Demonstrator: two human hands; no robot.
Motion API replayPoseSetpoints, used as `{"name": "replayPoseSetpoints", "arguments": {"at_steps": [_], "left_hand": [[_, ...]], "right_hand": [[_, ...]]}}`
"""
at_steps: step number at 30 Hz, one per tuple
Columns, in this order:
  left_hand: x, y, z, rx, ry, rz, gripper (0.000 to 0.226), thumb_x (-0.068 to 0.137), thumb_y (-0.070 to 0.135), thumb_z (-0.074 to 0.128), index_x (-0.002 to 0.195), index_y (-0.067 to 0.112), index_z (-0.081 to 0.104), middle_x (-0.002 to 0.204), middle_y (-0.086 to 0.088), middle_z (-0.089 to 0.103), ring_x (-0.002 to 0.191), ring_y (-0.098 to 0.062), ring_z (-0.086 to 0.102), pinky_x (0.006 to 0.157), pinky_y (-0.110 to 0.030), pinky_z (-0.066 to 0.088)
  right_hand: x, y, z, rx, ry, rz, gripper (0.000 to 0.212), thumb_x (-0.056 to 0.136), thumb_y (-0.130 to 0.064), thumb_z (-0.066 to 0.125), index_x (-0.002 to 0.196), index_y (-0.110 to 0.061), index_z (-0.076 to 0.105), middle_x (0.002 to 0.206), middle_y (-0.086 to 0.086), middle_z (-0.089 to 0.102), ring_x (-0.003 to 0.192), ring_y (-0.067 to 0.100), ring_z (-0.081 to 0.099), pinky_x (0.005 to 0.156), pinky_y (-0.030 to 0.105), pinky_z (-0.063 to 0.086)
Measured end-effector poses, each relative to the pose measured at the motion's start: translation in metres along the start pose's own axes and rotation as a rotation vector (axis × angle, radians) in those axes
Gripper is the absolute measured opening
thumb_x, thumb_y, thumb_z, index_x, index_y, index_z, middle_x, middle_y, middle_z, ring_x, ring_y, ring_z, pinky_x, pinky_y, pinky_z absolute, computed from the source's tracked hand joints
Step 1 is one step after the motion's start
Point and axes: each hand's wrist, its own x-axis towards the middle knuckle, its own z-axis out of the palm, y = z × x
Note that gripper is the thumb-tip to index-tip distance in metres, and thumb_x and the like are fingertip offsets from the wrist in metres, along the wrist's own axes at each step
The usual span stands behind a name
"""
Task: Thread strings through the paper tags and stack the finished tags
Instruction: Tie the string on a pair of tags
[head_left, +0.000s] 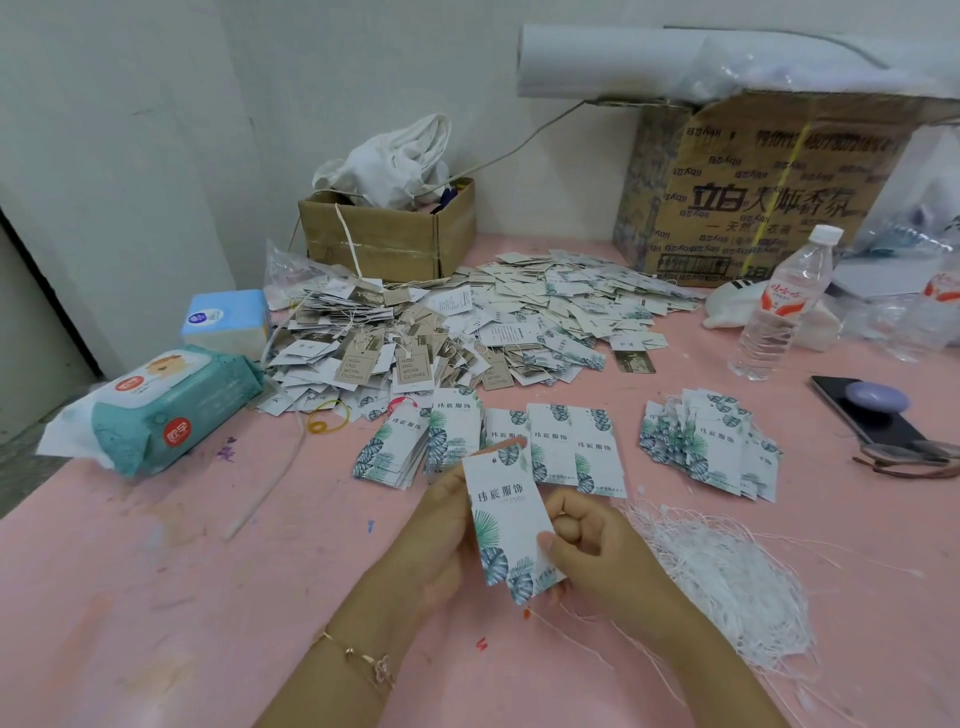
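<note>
Paper tag (506, 514) is held over the surface (156, 597), long axis pointing away from the person, hole end far. Left hand (441, 530) grip wraps the tag's left edge. Right hand (597, 545) grip pinches its right edge, fingers curled. String heap (727, 571) lies right of the tag, nearer the right hand.

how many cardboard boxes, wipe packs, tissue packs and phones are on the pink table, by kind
cardboard boxes: 2 (small open box, big printed box)
wet wipes pack: 1
blue tissue pack: 1
phone: 1
total: 5
</note>
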Motion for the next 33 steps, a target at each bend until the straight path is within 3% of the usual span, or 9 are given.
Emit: {"name": "replayPoseSetpoints", "arguments": {"at_steps": [2,5,8,12,16,19,25,29,33], "left_hand": [[-0.001,-0.001,0.0,0.03,-0.037,0.016,0.024,0.093,0.003,0.054,0.103,0.011,0.074,0.094,-0.015,0.073,0.079,-0.024,0.068,0.076,-0.038,0.055],[-0.004,-0.004,0.001,0.112,-0.048,0.051,0.037,0.088,-0.003,0.058,0.073,0.022,0.079,0.077,-0.005,0.076,0.064,-0.014,0.072,0.055,-0.026,0.058],[-0.003,-0.003,0.003,0.065,0.003,0.154,0.018,0.08,0.01,0.066,0.08,0.021,0.08,0.085,-0.009,0.077,0.068,-0.016,0.072,0.056,-0.025,0.057],[0.0,0.001,-0.001,0.164,0.122,0.408,0.014,0.078,0.015,0.07,0.078,0.024,0.081,0.08,0.001,0.076,0.067,-0.007,0.066,0.057,-0.018,0.051],[-0.005,-0.001,0.001,0.349,0.092,0.659,0.015,0.074,0.019,0.071,0.086,0.019,0.08,0.08,0.005,0.071,0.074,-0.004,0.064,0.068,-0.015,0.048],[-0.008,-0.006,0.004,0.476,0.054,0.693,0.015,0.074,0.025,0.072,0.087,0.03,0.079,0.083,0.004,0.068,0.078,-0.008,0.063,0.069,-0.019,0.048],[-0.01,-0.014,0.009,0.529,-0.035,0.7,0.018,0.075,0.026,0.075,0.092,0.031,0.079,0.078,0.003,0.06,0.072,-0.004,0.058,0.067,-0.017,0.046],[-0.008,-0.016,0.009,0.568,-0.002,0.676,0.025,0.077,0.016,0.077,0.089,0.038,0.079,0.081,0.0,0.062,0.074,-0.011,0.06,0.068,-0.02,0.049],[-0.006,-0.018,0.006,0.601,0.031,0.683,0.028,0.076,0.006,0.078,0.087,0.032,0.08,0.079,0.001,0.07,0.074,-0.011,0.063,0.067,-0.018,0.048]], "right_hand": [[-0.001,-0.001,-0.002,0.01,0.008,-0.04,0.005,0.085,-0.015,0.056,0.083,-0.015,0.061,0.078,0.014,0.071,0.061,0.024,0.063,0.05,0.024,0.047],[-0.002,-0.002,-0.005,0.006,0.009,-0.063,0.012,0.088,-0.012,0.056,0.093,-0.001,0.056,0.079,0.01,0.073,0.061,0.015,0.063,0.055,0.021,0.049],[-0.004,-0.003,-0.006,-0.021,-0.003,-0.061,0.005,0.093,-0.002,0.052,0.093,0.003,0.052,0.077,0.007,0.073,0.056,0.006,0.061,0.055,0.015,0.047],[-0.002,0.002,-0.005,-0.159,0.032,-0.037,0.008,0.081,-0.023,0.054,0.083,-0.016,0.056,0.09,0.017,0.068,0.078,0.027,0.06,0.067,0.037,0.043],[0.002,0.004,0.0,-0.171,0.08,-0.109,0.023,0.077,-0.051,0.059,0.09,-0.032,0.062,0.092,-0.002,0.069,0.086,0.017,0.065,0.073,0.026,0.049],[0.006,0.005,0.002,-0.163,0.187,-0.174,0.032,0.074,-0.061,0.056,0.091,-0.034,0.063,0.09,-0.006,0.069,0.081,0.011,0.065,0.07,0.021,0.049],[0.01,0.009,0.003,-0.137,0.422,-0.222,0.049,0.062,-0.063,0.068,0.095,-0.028,0.057,0.087,-0.011,0.065,0.081,0.008,0.062,0.07,0.022,0.047],[0.009,0.009,-0.001,-0.241,0.366,-0.19,0.034,0.063,-0.054,0.077,0.077,-0.028,0.061,0.075,-0.003,0.066,0.064,0.008,0.056,0.062,0.027,0.044],[0.01,0.012,-0.001,-0.263,0.309,-0.163,0.018,0.072,-0.032,0.079,0.073,-0.021,0.065,0.074,0.001,0.069,0.059,0.015,0.055,0.059,0.032,0.046]]}}
